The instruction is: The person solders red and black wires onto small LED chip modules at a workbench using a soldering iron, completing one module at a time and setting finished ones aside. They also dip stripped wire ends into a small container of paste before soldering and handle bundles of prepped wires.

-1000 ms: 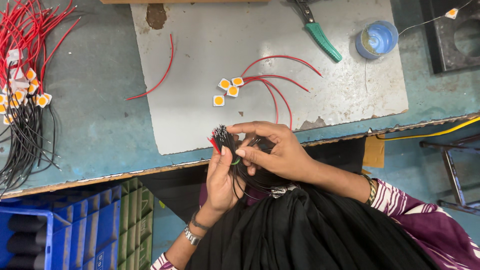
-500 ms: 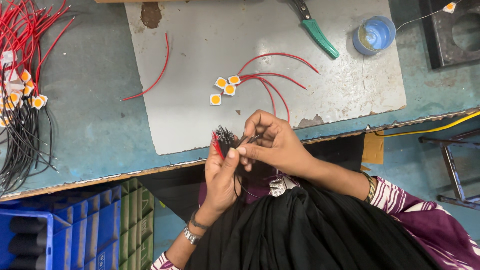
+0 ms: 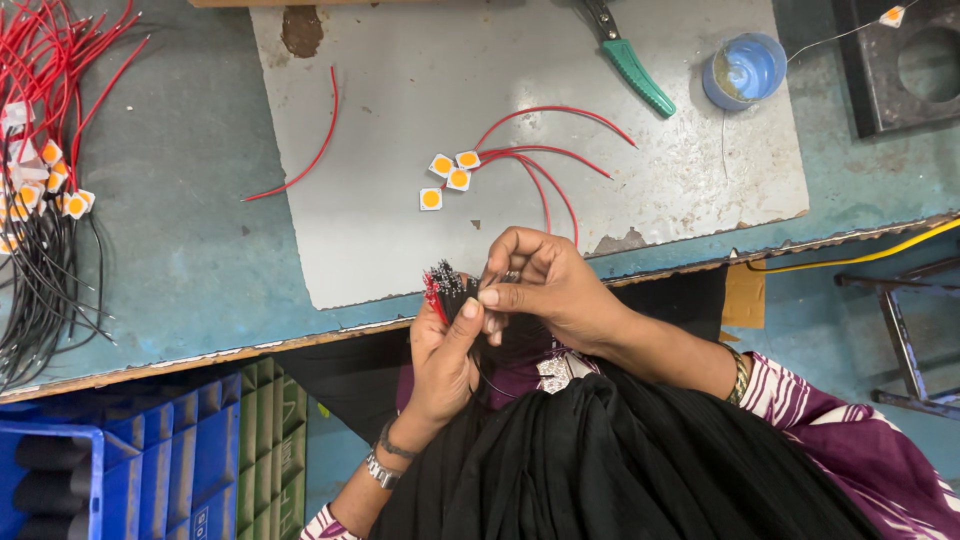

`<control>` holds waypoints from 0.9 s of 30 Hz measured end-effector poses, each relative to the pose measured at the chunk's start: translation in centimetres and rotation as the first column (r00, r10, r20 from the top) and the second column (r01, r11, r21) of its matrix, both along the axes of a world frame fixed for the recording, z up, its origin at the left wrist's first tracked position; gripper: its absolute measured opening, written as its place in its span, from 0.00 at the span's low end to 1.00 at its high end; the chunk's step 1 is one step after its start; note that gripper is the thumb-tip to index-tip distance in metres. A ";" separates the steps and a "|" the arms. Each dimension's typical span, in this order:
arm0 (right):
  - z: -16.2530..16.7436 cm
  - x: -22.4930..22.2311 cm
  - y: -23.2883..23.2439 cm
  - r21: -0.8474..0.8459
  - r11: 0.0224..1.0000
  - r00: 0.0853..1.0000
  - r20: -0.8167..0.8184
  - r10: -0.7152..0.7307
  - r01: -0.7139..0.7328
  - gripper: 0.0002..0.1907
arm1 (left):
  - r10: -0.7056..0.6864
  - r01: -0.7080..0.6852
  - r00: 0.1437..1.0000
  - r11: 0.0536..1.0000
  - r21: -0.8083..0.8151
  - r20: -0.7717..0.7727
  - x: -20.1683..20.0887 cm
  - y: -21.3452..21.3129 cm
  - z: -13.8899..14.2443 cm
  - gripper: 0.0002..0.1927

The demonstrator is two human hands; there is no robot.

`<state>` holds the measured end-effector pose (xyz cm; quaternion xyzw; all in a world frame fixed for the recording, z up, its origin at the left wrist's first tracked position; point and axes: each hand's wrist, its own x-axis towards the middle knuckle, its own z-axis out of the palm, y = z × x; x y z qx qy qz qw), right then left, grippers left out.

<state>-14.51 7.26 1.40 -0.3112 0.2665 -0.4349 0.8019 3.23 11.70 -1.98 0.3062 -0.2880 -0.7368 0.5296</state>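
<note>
black wire bundle (image 3: 447,290) upright, ends toward bench; left hand (image 3: 443,360) clamped round it, right hand (image 3: 545,290) pinching strand

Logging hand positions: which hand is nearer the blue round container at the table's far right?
Right. The right hand sits below-left of the blue round container, while the left hand, holding the black wire bundle, lies farther left and lower.

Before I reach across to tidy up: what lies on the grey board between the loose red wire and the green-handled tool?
In the head view, between the loose red wire and the green-handled tool, the grey board is bare; the small square chips sit lower.
</note>
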 end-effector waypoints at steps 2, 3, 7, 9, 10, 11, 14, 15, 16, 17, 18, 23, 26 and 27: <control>0.0 0.0 0.0 0.002 1.000 1.000 0.013 -0.003 0.003 0.12 | -0.003 0.003 1.000 1.000 0.011 -0.004 0.0 -0.1 0.0 0.11; -0.1 -0.1 0.1 0.011 1.000 1.000 -0.004 -0.002 0.002 0.13 | -0.003 0.003 1.000 1.000 0.012 -0.005 0.0 -0.1 0.0 0.11; -0.3 0.0 0.5 0.010 1.000 0.998 -0.062 -0.004 0.004 0.14 | 0.005 -0.005 1.000 1.000 0.004 0.004 0.0 -0.1 -0.4 0.13; -0.4 0.2 0.7 -0.019 1.000 0.997 -0.076 -0.024 0.022 0.12 | 0.004 -0.003 1.000 1.000 -0.011 0.005 0.1 -0.2 -0.6 0.13; -0.4 0.2 0.8 -0.037 0.999 0.996 -0.079 -0.042 0.039 0.12 | 0.003 -0.003 1.000 1.000 -0.019 0.006 0.2 -0.2 -0.7 0.13; -0.5 0.3 0.8 -0.056 0.997 0.995 -0.082 -0.060 0.056 0.12 | 0.014 -0.014 1.000 1.000 -0.017 0.012 0.2 -0.2 -0.8 0.14; -0.3 0.3 0.9 -0.057 0.998 0.995 -0.099 -0.033 0.027 0.14 | 0.038 -0.037 0.999 0.999 -0.017 0.029 0.2 -0.1 -1.1 0.14; -0.2 0.3 0.9 -0.049 0.998 0.995 -0.095 -0.032 0.028 0.14 | 0.041 -0.041 0.999 0.999 -0.019 0.030 0.2 0.0 -1.2 0.15; -0.1 0.4 0.9 -0.041 0.999 0.995 -0.092 -0.032 0.028 0.14 | 0.045 -0.044 0.998 0.999 -0.021 0.031 0.2 0.0 -1.2 0.15; 0.0 0.5 0.8 -0.033 0.999 0.996 -0.088 -0.031 0.029 0.13 | 0.040 -0.040 0.999 0.999 -0.029 0.031 0.3 0.0 -1.2 0.15; 0.2 0.6 0.8 -0.028 0.999 0.994 -0.097 -0.043 0.040 0.13 | 0.036 -0.035 0.999 0.999 -0.036 0.032 0.3 0.0 -1.2 0.15; 0.3 0.7 0.9 -0.046 0.997 0.980 -0.184 -0.071 0.063 0.09 | 0.032 -0.027 0.998 0.995 -0.099 0.049 0.2 0.0 -0.6 0.13; -0.2 0.2 1.2 -0.070 0.995 0.970 -0.227 -0.091 0.077 0.09 | 0.013 -0.008 0.998 0.997 -0.083 0.054 0.5 0.3 -0.4 0.13; -0.3 -0.3 1.2 -0.161 0.978 0.916 -0.356 -0.183 0.133 0.08 | -0.007 0.012 0.999 0.996 -0.093 0.054 0.6 0.5 -0.2 0.13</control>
